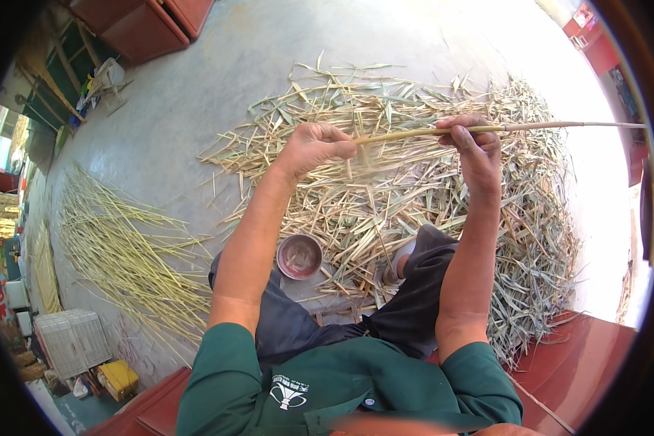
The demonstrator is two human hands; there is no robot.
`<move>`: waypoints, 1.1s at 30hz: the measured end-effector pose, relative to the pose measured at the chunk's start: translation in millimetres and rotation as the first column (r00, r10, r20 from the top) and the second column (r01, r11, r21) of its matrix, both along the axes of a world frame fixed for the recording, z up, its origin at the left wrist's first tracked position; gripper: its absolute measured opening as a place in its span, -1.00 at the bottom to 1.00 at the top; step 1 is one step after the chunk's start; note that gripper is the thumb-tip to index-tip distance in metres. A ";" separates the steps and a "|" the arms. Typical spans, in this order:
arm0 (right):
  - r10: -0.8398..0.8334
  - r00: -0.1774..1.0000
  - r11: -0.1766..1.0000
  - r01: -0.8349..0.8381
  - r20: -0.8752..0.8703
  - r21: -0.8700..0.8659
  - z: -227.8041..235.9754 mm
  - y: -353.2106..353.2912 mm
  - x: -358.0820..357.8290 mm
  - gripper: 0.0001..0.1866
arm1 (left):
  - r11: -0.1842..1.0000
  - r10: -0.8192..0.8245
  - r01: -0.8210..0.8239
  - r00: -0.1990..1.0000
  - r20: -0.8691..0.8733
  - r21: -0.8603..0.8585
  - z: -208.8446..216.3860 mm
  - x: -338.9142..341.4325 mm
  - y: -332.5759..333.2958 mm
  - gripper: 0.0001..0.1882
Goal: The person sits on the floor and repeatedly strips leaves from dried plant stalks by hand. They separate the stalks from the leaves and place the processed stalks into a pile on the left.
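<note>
A long thin plant stalk, greenish-yellow at its left and browner to the right, is held almost level in front of me. My left hand pinches its left end between thumb and fingers. Farther along, my right hand has its fingers closed round the stalk, which runs on past it toward the right rim. Just below the left end, some blurred pale pieces hang or fall; what they are I cannot make out. Under both hands spreads a wide heap of dry leaves and husks.
Between my left forearm and the heap stands a small round bowl. Bare thin stalks lie in a bundle on the floor at the left. A white wire crate and a yellow box sit lower left; red cabinets stand at upper left.
</note>
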State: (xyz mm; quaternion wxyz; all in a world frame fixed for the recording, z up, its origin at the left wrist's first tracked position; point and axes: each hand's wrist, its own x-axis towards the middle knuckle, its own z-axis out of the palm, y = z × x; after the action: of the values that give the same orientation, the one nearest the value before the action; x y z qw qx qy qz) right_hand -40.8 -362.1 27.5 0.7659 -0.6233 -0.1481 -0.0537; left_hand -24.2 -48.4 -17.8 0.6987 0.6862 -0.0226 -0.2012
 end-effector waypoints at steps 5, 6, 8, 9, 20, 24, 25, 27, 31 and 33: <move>0.040 0.999 0.998 -0.038 0.035 -0.042 3.8 0.5 -5.4 -0.90 | 0.995 -0.018 0.012 0.998 -0.066 -0.095 -5.4 -4.5 3.7 -0.77; 0.049 0.998 0.997 -0.047 0.032 -0.053 4.3 -0.1 -6.5 -0.90 | 0.997 -0.002 -0.004 0.997 -0.080 -0.077 -4.0 -7.1 3.4 -0.76; 0.057 0.998 0.997 -0.056 0.033 -0.044 5.0 -1.9 -8.6 -0.91 | 0.956 0.188 -0.210 0.974 -0.124 -0.202 -20.7 9.1 36.3 -0.77; 0.036 0.999 0.998 -0.034 0.028 -0.054 3.2 -5.6 -10.4 -0.90 | 0.915 0.273 -0.306 0.949 -0.156 -0.262 -26.8 15.9 46.1 -0.75; -0.210 0.955 0.971 0.180 -0.209 -0.155 -10.5 13.0 4.9 -0.77 | 0.497 -0.258 -0.569 0.624 0.738 0.655 2.3 2.2 10.9 -0.82; -0.224 0.931 0.971 0.189 -0.287 -0.144 -19.4 40.7 7.3 -0.76 | 0.785 -0.152 -0.493 0.435 0.888 0.376 13.0 3.2 -6.1 -0.79; -0.212 0.935 0.975 0.183 -0.286 -0.122 -24.8 47.5 8.0 -0.75 | 0.803 -0.196 -0.449 0.420 0.886 0.391 15.8 0.6 -12.8 -0.79; -0.196 0.930 0.977 0.157 -0.311 -0.144 -28.7 60.4 9.1 -0.72 | 0.835 -0.280 -0.358 0.376 0.883 0.418 20.6 -4.4 -26.3 -0.77; -0.159 0.919 0.986 0.129 -0.362 -0.106 -27.6 67.2 10.0 -0.69 | 0.670 -0.429 -0.383 0.499 0.753 0.636 16.3 -4.5 -12.8 -0.79; -0.134 0.916 0.986 0.162 -0.378 0.043 -26.0 56.3 13.5 -0.70 | 0.501 -0.457 -0.371 0.654 0.603 0.782 16.8 1.4 11.2 -0.83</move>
State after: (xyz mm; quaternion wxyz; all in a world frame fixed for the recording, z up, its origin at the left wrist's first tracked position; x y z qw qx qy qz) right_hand -27.3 -305.8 1.6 0.7962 -0.6029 0.0501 0.0030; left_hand -22.8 -37.1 -1.0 0.1741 0.9531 -0.2263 0.1007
